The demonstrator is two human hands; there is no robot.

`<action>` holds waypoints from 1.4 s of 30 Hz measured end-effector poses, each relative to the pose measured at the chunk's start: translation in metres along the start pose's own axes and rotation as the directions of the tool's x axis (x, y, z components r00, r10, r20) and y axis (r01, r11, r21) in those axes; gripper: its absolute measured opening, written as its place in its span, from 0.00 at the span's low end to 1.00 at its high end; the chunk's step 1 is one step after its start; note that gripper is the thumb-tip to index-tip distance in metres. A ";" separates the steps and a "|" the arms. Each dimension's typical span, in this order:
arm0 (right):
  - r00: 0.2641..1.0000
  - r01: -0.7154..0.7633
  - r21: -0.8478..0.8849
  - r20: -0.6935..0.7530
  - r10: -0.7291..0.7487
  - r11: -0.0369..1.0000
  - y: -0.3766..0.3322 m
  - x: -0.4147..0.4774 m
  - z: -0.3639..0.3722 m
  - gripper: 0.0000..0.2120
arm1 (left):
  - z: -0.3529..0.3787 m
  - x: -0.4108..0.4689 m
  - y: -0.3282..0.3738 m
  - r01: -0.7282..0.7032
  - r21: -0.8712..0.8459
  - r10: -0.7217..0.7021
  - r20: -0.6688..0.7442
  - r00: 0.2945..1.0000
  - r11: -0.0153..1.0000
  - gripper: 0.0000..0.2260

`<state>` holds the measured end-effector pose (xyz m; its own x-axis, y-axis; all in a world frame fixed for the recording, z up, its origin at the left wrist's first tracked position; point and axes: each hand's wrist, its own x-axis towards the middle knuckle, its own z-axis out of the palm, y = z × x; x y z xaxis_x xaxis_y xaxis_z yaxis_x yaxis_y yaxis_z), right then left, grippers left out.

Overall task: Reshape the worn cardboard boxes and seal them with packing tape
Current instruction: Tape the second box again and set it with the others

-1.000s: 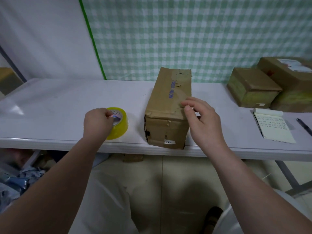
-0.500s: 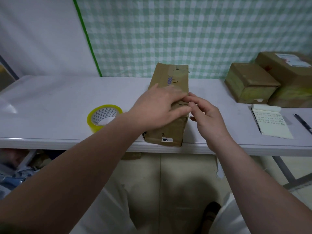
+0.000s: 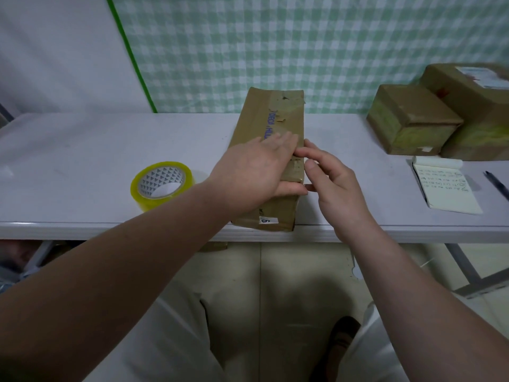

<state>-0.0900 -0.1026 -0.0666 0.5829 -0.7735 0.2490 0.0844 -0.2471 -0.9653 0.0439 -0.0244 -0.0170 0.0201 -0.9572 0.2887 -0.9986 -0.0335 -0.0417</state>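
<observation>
- Two hands on one cardboard box (image 3: 275, 117). It lies lengthwise on the table (image 3: 82, 150), directly under the left fingers, with its near end at the table's front edge.
- Left hand?
- Left hand (image 3: 256, 172) is flat on the top face. The forearm crosses in from the lower left. Fingers are straight and together, pressing down, and the thumb lies along the top toward the right edge. It grasps nothing.
- Right hand?
- Right hand (image 3: 330, 186) is at the top right edge, forearm reaching in from the lower right. Fingers are half curled. The index tip touches the edge just beside the left fingertips, with the thumb close by. Cannot tell whether it pinches a loose tape end.
- Tape?
- Tape roll (image 3: 162, 186) lies flat, core up, on the outer side of the left wrist. It is apart from the box and untouched.
- Risks?
- Judgement only.
  - The near end sits at the table edge, so a hard pull toward the palms could slide the box off.
  - The old tape beyond the left fingertips is wrinkled and lifting, and fresh tape laid over it may not bond.
  - If the left palm eases off before sealing, the worn top probably springs up.
  - The roll is out of reach of the right fingers, so one hand must let go to fetch it.
- Else?
- Smaller box (image 3: 410, 119), larger box (image 3: 473, 89), notepad (image 3: 446, 186) and pen (image 3: 495, 183) are all well beyond the right knuckles.
</observation>
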 end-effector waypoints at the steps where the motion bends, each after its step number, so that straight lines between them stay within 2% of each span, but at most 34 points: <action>1: 1.000 -0.001 -0.002 -0.002 0.001 1.000 0.000 0.000 0.000 0.14 | 0.001 0.000 0.001 -0.001 0.004 0.001 0.010 1.000 1.000 0.29; 9: 1.000 0.015 -0.043 -0.009 -0.015 0.999 0.000 -0.001 0.001 0.14 | -0.001 0.000 0.002 0.001 -0.003 -0.001 0.057 0.998 1.000 0.33; 13: 1.000 0.013 -0.091 -0.007 -0.014 0.996 -0.002 -0.002 0.001 0.13 | 0.000 -0.005 0.000 -0.033 0.006 0.032 0.030 0.999 0.999 0.35; 18: 0.999 0.036 -0.140 0.001 -0.036 0.989 -0.005 -0.003 -0.002 0.08 | -0.006 -0.007 -0.015 -0.027 0.007 0.026 0.151 0.988 1.000 0.48; 20: 0.999 0.042 -0.215 0.001 -0.042 0.976 -0.009 -0.002 -0.003 0.07 | -0.009 -0.010 -0.026 0.049 0.007 -0.049 0.244 0.968 0.999 0.53; 22: 0.996 0.086 -0.385 0.023 -0.083 0.919 -0.012 0.001 -0.002 0.13 | -0.008 -0.014 -0.032 0.116 -0.012 -0.108 0.293 0.950 0.993 0.54; 24: 0.986 0.167 -0.530 0.073 -0.151 0.832 -0.013 0.006 0.002 0.22 | -0.004 -0.015 -0.033 0.129 -0.070 -0.102 0.297 0.949 0.989 0.54; 29: 0.970 0.234 -0.590 0.084 -0.229 0.773 -0.003 0.007 0.014 0.36 | 0.004 -0.015 -0.036 0.116 -0.125 -0.081 0.256 0.963 0.985 0.54; 33: 0.959 0.253 -0.597 0.048 -0.281 0.762 0.002 0.005 0.018 0.38 | 0.006 -0.016 -0.036 0.096 -0.116 -0.067 0.233 0.970 0.989 0.54; 38: 0.956 0.275 -0.704 0.130 -0.262 0.655 0.002 -0.003 0.016 0.43 | 0.008 -0.015 -0.036 0.093 -0.108 -0.066 0.227 0.972 0.990 0.54; 40: 0.961 0.264 -0.737 0.145 -0.235 0.622 -0.007 -0.004 0.015 0.42 | 0.007 -0.016 -0.035 0.101 -0.113 -0.072 0.236 0.969 0.988 0.55; 42: 0.963 0.260 -0.796 0.167 -0.214 0.546 -0.023 -0.004 0.016 0.40 | 0.006 -0.017 -0.035 0.111 -0.122 -0.079 0.238 0.968 0.986 0.55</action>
<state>-0.0814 -0.0841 -0.0466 0.6782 -0.5941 0.4326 -0.4460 -0.8006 -0.4001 0.0793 -0.0089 -0.0262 0.1105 -0.9923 0.0553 -0.9887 -0.1041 0.1074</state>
